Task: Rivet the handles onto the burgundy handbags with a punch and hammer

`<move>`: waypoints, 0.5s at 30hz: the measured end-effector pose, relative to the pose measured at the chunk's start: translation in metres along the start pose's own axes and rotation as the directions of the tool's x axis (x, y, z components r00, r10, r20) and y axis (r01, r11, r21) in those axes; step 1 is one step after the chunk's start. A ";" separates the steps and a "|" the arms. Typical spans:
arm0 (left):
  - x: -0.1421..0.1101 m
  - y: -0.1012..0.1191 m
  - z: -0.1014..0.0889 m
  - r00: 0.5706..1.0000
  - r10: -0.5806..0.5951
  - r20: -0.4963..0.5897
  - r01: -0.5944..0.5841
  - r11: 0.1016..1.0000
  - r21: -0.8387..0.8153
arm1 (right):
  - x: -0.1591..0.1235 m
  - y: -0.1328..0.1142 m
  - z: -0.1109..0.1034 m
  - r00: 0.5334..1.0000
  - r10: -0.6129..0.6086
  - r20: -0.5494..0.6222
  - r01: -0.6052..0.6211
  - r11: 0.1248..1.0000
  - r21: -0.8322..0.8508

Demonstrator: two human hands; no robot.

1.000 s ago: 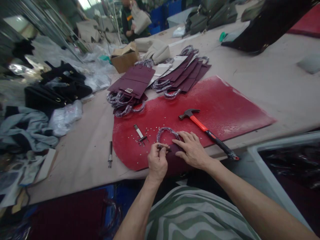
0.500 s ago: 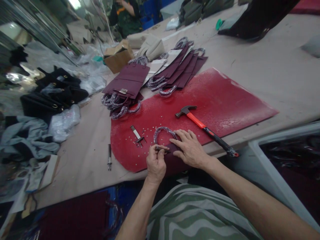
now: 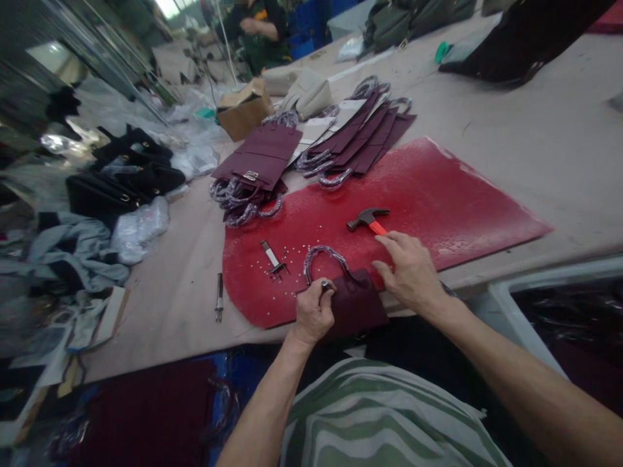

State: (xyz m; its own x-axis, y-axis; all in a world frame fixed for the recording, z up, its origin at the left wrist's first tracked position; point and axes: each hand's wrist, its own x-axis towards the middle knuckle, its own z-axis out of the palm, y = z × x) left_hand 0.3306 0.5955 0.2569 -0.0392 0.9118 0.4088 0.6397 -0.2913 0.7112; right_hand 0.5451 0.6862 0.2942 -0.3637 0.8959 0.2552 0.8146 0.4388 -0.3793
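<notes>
My left fingers (image 3: 321, 307) clamped a dark tool (image 3: 326, 285); beneath my nearer right fingers (image 3: 393, 250), spread apart, the hammer (image 3: 366, 220) ran slantwise, head beyond their tips.

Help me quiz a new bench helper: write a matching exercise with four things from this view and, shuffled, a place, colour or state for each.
1. Hammer
2. Cardboard box
3. Left hand
4. Red mat

A. Closed around a small dark tool
B. Strewn with small pale specks
C. Handle partly hidden by the right hand
D. Brown, beyond the piled maroon pieces

Pairs: 1-C, 2-D, 3-A, 4-B
</notes>
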 end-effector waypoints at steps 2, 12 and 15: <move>0.000 -0.001 0.001 1.000 0.020 -0.001 -0.020 1.000 -0.001 | 0.004 0.011 -0.013 0.986 0.138 0.092 -0.114 0.967 -0.229; -0.001 -0.004 0.004 0.998 0.069 -0.016 -0.069 0.997 -0.032 | 0.024 0.015 -0.041 0.748 0.287 0.598 -0.558 0.760 0.333; -0.002 -0.007 0.007 0.995 0.092 -0.027 -0.092 0.995 -0.022 | 0.014 -0.009 -0.057 0.733 0.225 0.642 -0.582 0.696 0.420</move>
State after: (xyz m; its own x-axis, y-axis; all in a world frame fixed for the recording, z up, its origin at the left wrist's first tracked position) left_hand 0.3312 0.5979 0.2469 -0.0009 0.8731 0.4875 0.6236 -0.3806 0.6828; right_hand 0.5582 0.6907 0.3515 -0.3732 0.8003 -0.4694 0.5887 -0.1868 -0.7865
